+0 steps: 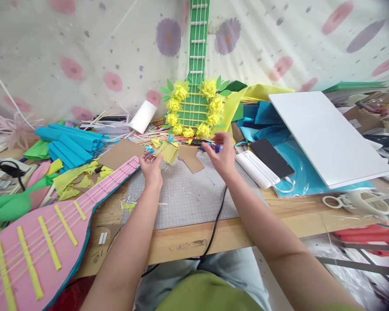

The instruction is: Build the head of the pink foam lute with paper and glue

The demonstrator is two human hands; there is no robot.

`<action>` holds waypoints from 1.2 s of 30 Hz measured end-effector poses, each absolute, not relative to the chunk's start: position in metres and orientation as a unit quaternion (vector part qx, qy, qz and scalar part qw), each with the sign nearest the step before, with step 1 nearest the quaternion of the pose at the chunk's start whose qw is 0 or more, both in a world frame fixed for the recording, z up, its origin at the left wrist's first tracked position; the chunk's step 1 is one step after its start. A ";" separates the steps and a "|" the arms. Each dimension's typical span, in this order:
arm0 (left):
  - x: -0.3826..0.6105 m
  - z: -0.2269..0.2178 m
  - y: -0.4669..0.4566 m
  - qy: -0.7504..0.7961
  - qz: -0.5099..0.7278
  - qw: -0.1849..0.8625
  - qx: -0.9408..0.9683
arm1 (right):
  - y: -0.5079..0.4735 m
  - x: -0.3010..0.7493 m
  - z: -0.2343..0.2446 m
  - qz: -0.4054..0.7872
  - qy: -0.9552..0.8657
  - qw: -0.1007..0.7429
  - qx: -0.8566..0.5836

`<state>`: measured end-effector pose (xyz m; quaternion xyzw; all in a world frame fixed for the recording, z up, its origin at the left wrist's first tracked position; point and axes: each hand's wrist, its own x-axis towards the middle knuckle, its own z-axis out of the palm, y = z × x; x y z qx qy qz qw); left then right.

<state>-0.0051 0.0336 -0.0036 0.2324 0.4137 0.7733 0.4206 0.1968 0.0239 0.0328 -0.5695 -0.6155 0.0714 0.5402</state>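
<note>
My left hand (151,170) is closed in a pinch above the left side of the grey cutting mat (188,203). A small blue paper piece (149,149) shows at its fingertips. Just right of these fingers lies a yellow-green paper scrap (169,152). My right hand (223,159) is open, thumb and fingers apart, with nothing visible between them. It is beside a dark blue tool (218,148), partly hidden behind it. Between my hands is a brown cardboard piece (191,159). Behind them stands a green paper guitar (194,103) edged with yellow paper flowers (181,90).
A pink paper guitar (68,224) lies at the left, near blue crepe paper (71,144). To the right are a white power bank (257,169), a black phone (272,157), a white board (327,138) and scissors (333,201). A black cable (218,218) crosses the mat's front edge.
</note>
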 end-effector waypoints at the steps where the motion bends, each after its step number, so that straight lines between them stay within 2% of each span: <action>1: -0.004 -0.003 0.033 0.411 0.772 0.424 0.236 | 0.026 0.187 0.037 0.118 -0.642 0.525 -0.546; 5: -0.002 0.001 0.030 0.396 0.771 0.440 0.235 | 0.047 0.150 0.039 0.280 -0.676 0.462 -0.502; 8: -0.002 0.004 0.028 0.385 0.766 0.465 0.220 | 0.061 0.137 0.034 0.320 -0.679 0.443 -0.490; 19: -0.006 0.003 0.032 0.395 0.747 0.509 0.165 | 0.071 0.150 0.015 0.322 -0.679 0.449 -0.484; 24: -0.006 0.002 0.032 0.392 0.750 0.507 0.163 | 0.064 0.146 0.023 0.224 -0.667 0.486 -0.518; 28: -0.006 0.001 0.032 0.392 0.750 0.507 0.162 | 0.059 0.136 0.032 0.162 -0.721 0.436 -0.514; 32: -0.007 0.001 0.033 0.390 0.753 0.506 0.156 | 0.059 0.128 0.034 0.165 -0.724 0.390 -0.544; 36: -0.007 0.003 0.033 0.383 0.747 0.525 0.141 | 0.062 0.127 0.029 0.163 -0.707 0.400 -0.560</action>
